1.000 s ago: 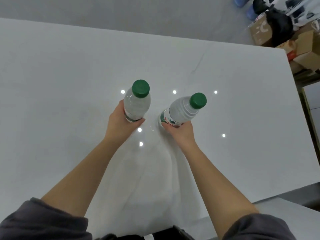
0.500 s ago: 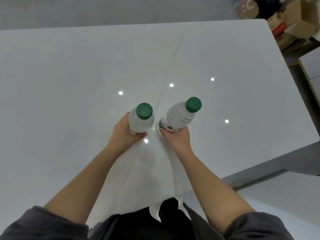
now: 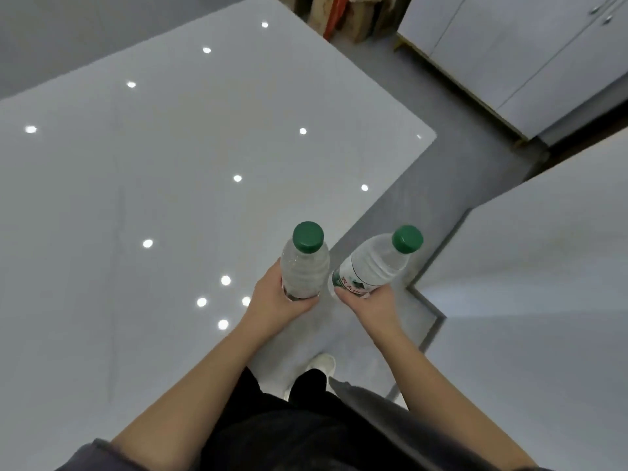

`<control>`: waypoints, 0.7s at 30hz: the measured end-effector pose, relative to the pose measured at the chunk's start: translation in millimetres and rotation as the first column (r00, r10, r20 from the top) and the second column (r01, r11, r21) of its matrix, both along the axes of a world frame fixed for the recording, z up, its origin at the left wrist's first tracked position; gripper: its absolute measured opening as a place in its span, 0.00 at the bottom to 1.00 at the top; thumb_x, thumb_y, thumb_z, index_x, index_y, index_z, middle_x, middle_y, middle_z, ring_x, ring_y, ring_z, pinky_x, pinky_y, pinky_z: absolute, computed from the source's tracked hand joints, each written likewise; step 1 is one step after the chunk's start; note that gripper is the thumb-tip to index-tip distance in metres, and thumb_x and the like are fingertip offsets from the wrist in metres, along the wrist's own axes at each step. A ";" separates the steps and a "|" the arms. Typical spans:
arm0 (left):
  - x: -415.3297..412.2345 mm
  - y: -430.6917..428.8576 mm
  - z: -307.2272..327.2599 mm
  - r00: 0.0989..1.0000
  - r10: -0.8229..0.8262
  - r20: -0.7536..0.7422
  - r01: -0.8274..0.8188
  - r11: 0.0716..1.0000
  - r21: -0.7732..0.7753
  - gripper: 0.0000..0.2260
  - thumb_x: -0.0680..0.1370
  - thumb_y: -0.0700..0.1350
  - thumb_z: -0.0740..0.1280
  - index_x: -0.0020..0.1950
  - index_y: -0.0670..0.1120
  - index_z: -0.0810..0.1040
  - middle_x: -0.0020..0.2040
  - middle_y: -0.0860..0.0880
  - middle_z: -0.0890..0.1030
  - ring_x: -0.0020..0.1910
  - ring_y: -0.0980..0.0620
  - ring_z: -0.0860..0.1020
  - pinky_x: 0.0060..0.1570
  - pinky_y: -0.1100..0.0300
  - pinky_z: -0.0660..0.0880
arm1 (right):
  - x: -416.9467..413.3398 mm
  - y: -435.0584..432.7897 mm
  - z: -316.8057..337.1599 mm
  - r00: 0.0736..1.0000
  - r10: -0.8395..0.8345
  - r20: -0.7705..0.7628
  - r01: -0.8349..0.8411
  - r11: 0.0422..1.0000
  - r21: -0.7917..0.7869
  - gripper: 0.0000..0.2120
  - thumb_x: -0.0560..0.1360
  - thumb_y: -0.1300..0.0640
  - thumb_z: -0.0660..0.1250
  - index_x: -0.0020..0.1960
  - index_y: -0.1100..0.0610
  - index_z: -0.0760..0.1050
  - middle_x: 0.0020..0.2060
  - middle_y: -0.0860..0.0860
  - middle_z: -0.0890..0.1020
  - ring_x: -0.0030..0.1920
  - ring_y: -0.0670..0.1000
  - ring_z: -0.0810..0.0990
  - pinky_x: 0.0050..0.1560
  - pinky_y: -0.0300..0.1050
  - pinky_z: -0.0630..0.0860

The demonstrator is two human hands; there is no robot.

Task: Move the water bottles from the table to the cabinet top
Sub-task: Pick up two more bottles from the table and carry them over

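Two water bottles, one in each hand, carried at the table's near corner.

The left hand (image 3: 275, 300) has thumb and fingers curled round the lower half of the left bottle (image 3: 306, 271), which stands almost upright with its green cap (image 3: 308, 236) on top, over the edge of the glossy white table (image 3: 153, 181). The right hand (image 3: 372, 305) clamps the labelled lower part of the right bottle (image 3: 375, 265), thumb pressed on the label. Its other fingers are hidden behind the bottle, which tilts to the right above the grey floor (image 3: 458, 171), between the table and a white surface (image 3: 543, 300) at right. The bottles are just beside each other, not touching. White cupboard doors (image 3: 509, 45) stand at upper right and a white shoe (image 3: 323, 363) shows below the hands.
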State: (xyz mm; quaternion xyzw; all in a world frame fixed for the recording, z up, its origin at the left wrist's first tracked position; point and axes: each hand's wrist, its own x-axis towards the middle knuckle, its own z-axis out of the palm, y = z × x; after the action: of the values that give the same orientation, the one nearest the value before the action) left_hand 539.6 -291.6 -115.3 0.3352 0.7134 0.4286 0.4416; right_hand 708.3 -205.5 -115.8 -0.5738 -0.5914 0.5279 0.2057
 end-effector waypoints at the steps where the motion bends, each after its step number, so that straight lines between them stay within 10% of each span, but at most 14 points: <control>1: 17.5 15.7 6.0 1.000 -0.022 0.005 0.022 1.000 0.011 0.21 0.68 0.43 0.78 0.50 0.62 0.71 0.45 0.62 0.80 0.44 0.70 0.78 0.41 0.72 0.74 | 20.2 8.1 4.3 0.999 -0.032 -0.001 0.032 0.999 0.010 0.17 0.67 0.65 0.78 0.54 0.58 0.79 0.45 0.47 0.85 0.44 0.37 0.83 0.42 0.28 0.75; 6: 92.9 95.7 36.7 0.992 -0.120 0.032 0.115 0.987 0.115 0.22 0.67 0.44 0.78 0.52 0.61 0.73 0.49 0.63 0.81 0.47 0.68 0.79 0.45 0.69 0.75 | 109.8 51.4 34.5 0.977 -0.211 -0.026 0.213 0.974 0.072 0.22 0.67 0.64 0.78 0.51 0.47 0.73 0.45 0.39 0.81 0.44 0.33 0.80 0.40 0.25 0.74; 12: 146.0 177.8 93.6 0.981 -0.190 0.031 0.174 0.944 0.280 0.21 0.66 0.43 0.78 0.53 0.58 0.75 0.50 0.58 0.83 0.49 0.59 0.82 0.47 0.61 0.78 | 177.3 99.7 90.0 0.904 -0.406 -0.133 0.424 0.889 0.175 0.24 0.66 0.62 0.78 0.56 0.47 0.74 0.48 0.41 0.83 0.50 0.42 0.82 0.52 0.43 0.79; 21: 169.6 285.1 220.4 0.929 -0.369 0.011 0.300 0.773 0.559 0.22 0.68 0.38 0.77 0.56 0.55 0.75 0.50 0.57 0.83 0.49 0.60 0.82 0.46 0.67 0.77 | 200.0 169.0 223.6 0.807 -0.429 -0.406 0.568 0.751 0.337 0.24 0.68 0.62 0.77 0.62 0.53 0.74 0.53 0.46 0.84 0.51 0.44 0.83 0.48 0.41 0.79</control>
State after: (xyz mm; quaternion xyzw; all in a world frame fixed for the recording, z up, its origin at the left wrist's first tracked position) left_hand 709.2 -6.6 105.1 0.5427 0.4614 0.5484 0.4380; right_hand 908.4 -36.4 107.9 -0.5615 -0.4795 0.3851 0.5536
